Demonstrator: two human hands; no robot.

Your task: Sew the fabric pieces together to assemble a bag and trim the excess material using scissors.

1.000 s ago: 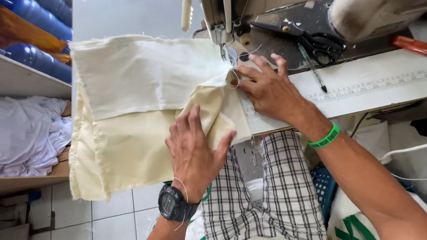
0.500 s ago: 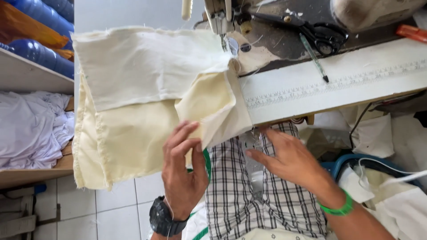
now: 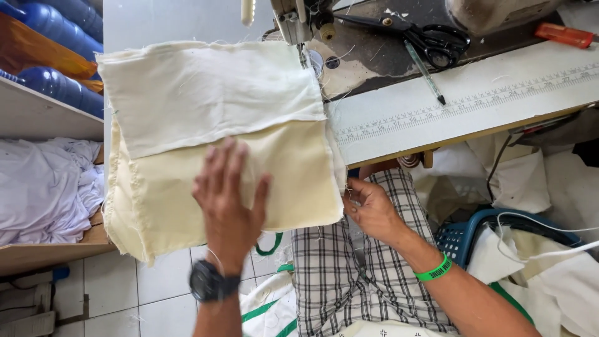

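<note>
A cream fabric piece (image 3: pixel 175 187) with a whiter panel (image 3: pixel 206 93) on its upper half lies flat on the sewing table and overhangs the front edge. My left hand (image 3: pixel 231 200), with a black watch on the wrist, presses flat on the lower cream part with its fingers spread. My right hand (image 3: pixel 371 209), with a green band on the wrist, is below the table edge over my checked shorts. Its fingers curl onto the fabric's lower right edge. The sewing machine's needle foot (image 3: pixel 301 37) stands at the fabric's top right corner.
Black scissors (image 3: pixel 424 37), a pen (image 3: pixel 424 72) and an orange tool (image 3: pixel 564 34) lie on the machine bed, by a printed ruler strip (image 3: pixel 468 103). White cloth (image 3: pixel 43 187) fills a shelf at left under blue bottles (image 3: pixel 43 25). A blue basket (image 3: pixel 493 234) with fabric sits at right.
The folded-over corner of the cream fabric now lies flat. My right hand dropped from the needle area to my lap, then rose to the fabric's edge. My left hand slid up onto the fabric.
</note>
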